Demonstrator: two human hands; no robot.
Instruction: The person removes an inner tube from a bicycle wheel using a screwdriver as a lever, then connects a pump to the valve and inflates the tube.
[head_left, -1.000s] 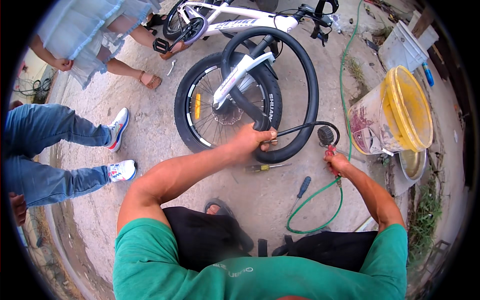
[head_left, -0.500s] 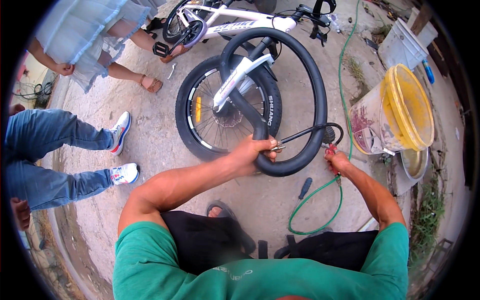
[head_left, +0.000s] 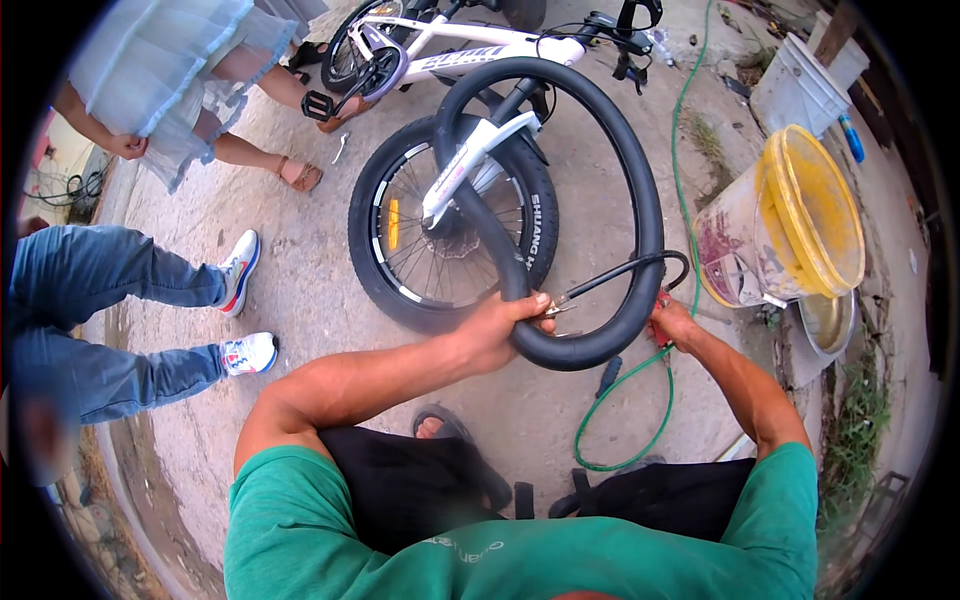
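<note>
A swollen black inner tube (head_left: 648,210) stands in a large loop beside the bicycle's front wheel (head_left: 362,230), and the white fork leg (head_left: 470,165) hides a bit of it. My left hand (head_left: 500,328) is closed round the tube's lower left, where a short black hose (head_left: 615,269) ends in a metal chuck at the thumb. The valve itself is hidden by my fingers. To the right of the loop, my right hand (head_left: 677,325) grips a red-handled air inflator (head_left: 660,340), partly covered by the tube and fingers. A green air hose (head_left: 668,405) curls below it.
The white bicycle (head_left: 490,48) lies at the back. Near the tube's bottom rests a dark-handled screwdriver (head_left: 609,374). A yellow-rimmed bucket (head_left: 740,245) and a white bucket (head_left: 795,90) stand right. Two people stand left, one in jeans (head_left: 150,265), one in a pale blue dress (head_left: 165,70).
The tube looks fatter, and its lower end has dropped slightly along with my left hand. The tube now covers more of the inflator and of the screwdriver. My right hand keeps its grip.
</note>
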